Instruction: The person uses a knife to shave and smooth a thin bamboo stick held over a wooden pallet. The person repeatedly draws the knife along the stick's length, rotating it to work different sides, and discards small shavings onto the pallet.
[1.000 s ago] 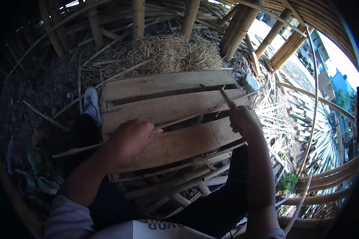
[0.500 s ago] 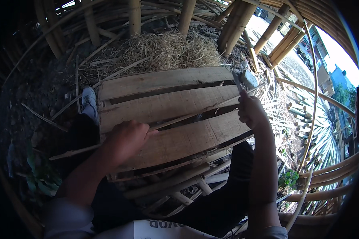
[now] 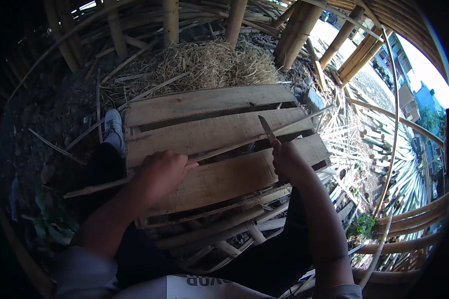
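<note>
A long thin bamboo strip lies slantwise across the slatted wooden table, its ends reaching past both sides. My left hand is closed around the strip on the table's left part. In my right hand is a knife, gripped by its handle, its blade pointing up and away to the left. The blade crosses over the strip right of the table's middle; whether its edge touches the strip I cannot tell.
A heap of pale bamboo shavings lies behind the table. Upright bamboo posts stand at the back. Many cut bamboo poles lie fanned on the right. A shoe is beside the table's left edge, and a green plant grows at lower right.
My right hand has drawn the knife from the table's far right edge leftward and nearer to me along the strip. The left hand keeps its hold in nearly the same spot.
</note>
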Tool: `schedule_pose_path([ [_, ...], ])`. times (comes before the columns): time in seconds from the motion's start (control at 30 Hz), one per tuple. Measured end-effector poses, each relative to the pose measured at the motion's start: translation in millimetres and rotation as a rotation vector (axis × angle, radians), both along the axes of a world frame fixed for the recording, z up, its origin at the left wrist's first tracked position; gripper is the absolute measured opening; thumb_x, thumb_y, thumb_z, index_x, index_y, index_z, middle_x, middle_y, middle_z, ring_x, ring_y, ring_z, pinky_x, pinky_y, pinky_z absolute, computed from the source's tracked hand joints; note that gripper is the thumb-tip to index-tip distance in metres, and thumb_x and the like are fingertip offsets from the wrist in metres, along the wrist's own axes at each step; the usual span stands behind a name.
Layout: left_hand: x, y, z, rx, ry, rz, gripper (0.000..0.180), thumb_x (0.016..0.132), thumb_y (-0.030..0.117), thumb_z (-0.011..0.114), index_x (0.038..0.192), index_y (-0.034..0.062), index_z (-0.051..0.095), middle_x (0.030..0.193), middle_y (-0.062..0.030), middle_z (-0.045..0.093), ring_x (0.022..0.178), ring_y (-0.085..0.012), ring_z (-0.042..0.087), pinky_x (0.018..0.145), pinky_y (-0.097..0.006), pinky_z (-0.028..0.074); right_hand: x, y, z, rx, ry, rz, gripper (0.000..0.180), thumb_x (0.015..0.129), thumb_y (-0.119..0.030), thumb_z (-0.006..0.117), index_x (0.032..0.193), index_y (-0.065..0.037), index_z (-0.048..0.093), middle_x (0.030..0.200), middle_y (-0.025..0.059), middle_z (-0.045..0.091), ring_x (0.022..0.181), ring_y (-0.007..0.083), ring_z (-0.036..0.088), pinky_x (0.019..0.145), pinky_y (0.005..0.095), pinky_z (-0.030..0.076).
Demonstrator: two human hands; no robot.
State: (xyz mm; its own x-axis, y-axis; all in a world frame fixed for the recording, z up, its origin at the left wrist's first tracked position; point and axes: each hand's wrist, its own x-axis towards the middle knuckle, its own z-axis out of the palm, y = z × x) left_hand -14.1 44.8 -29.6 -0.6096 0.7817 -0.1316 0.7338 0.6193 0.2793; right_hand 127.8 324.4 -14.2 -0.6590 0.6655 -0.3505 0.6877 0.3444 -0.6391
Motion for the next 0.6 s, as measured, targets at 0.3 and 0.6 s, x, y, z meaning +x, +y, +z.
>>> schedule_pose_path([
  [0.3, -1, -3, -6, 0.061, 0.05, -0.048, 0.048, 0.102, 0.044, 0.056, 0.081, 0.0021, 0.068, 0.073, -0.0196, 0.069, 0.073, -0.0367, 0.073, 0.068, -0.045, 0.059, 4, 13, -5, 0.242, 0.036, 0.117, 0.037, 0.106, -0.031, 0.048, 0.088, -0.003, 0.064, 0.065, 0.0106, 0.061, 0.055, 0.0254, 0.063, 0.049, 0.0395, 0.049],
  [0.6, -3, -2, -11, 0.042, 0.066, -0.046, 0.046, 0.101, 0.043, 0.059, 0.082, 0.0021, 0.068, 0.075, -0.0201, 0.069, 0.076, -0.0379, 0.071, 0.071, -0.047, 0.058, -5, -36, -17, 0.785, -0.081, 0.187, 0.025, 0.094, -0.014, 0.051, 0.088, 0.002, 0.068, 0.082, 0.0251, 0.07, 0.078, 0.0419, 0.071, 0.074, 0.0492, 0.059],
])
